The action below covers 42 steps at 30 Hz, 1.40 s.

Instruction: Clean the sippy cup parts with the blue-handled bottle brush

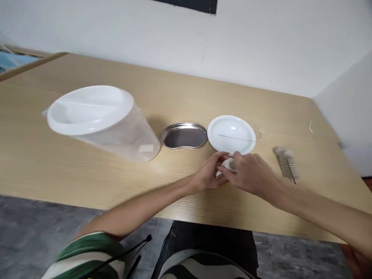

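The handling looked to be midway: the small white container sat between both hands, just in front of the bowl, and neither hand was free of it. The grip of the left hand was clamped around its side, while the right hand appeared to pinch it near its round, pale mouth; whether any cap was off or on could not be told. The metal tray showed nothing in it, and a thin, dark rod lay across the glossy white bowl.

The tray was kidney-shaped, its steel shiny at the rim and darker on the floor. At left stood a tall, cloudy plastic bucket with a smooth white top. A bristly brush, blurred, lay to the right on the pale, wood-grained desk
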Motion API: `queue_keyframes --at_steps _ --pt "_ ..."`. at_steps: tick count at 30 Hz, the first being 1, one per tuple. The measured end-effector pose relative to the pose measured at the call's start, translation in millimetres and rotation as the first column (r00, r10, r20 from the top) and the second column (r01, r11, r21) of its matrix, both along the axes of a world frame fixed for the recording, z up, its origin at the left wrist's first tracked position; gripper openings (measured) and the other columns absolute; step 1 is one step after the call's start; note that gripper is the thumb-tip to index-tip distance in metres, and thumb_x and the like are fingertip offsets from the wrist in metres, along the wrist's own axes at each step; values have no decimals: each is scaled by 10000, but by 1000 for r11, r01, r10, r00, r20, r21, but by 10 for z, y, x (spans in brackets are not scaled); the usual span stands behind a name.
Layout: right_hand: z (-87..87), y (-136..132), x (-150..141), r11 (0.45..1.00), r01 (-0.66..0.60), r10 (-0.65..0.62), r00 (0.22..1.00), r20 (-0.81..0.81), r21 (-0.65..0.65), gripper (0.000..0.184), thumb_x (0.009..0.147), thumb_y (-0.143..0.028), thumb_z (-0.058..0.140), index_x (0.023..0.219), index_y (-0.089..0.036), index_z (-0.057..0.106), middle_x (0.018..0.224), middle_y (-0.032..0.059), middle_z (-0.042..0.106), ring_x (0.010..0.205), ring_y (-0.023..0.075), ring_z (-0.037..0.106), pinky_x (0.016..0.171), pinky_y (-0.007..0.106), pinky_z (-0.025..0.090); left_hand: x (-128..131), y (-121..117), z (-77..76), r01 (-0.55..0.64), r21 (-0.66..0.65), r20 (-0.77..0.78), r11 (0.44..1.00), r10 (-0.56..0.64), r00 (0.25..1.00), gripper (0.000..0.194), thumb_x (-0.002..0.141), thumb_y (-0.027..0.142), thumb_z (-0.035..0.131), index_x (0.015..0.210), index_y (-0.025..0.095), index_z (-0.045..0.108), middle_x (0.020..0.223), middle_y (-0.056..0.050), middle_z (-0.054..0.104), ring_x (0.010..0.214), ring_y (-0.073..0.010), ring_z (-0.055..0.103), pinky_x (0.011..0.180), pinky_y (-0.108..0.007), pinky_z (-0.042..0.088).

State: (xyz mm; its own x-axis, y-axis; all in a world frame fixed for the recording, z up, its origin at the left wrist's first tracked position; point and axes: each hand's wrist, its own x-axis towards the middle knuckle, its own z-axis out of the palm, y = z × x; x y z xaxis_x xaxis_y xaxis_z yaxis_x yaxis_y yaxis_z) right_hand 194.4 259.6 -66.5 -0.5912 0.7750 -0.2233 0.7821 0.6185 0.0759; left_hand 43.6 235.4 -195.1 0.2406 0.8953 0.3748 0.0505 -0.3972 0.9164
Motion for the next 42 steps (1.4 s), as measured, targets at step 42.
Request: queue_keyframes --at_steps 42 --pt "359 148 441 949 -303 255 899 -357 -85 298 1028 -323 557 1319 -260 575 1195 43 680 1045 219 674 868 352 520 2 -29 7 55 -83 190 995 -38 981 638 820 300 810 1319 218 420 1284 -131 633 1169 -250 675 992 -401 574"
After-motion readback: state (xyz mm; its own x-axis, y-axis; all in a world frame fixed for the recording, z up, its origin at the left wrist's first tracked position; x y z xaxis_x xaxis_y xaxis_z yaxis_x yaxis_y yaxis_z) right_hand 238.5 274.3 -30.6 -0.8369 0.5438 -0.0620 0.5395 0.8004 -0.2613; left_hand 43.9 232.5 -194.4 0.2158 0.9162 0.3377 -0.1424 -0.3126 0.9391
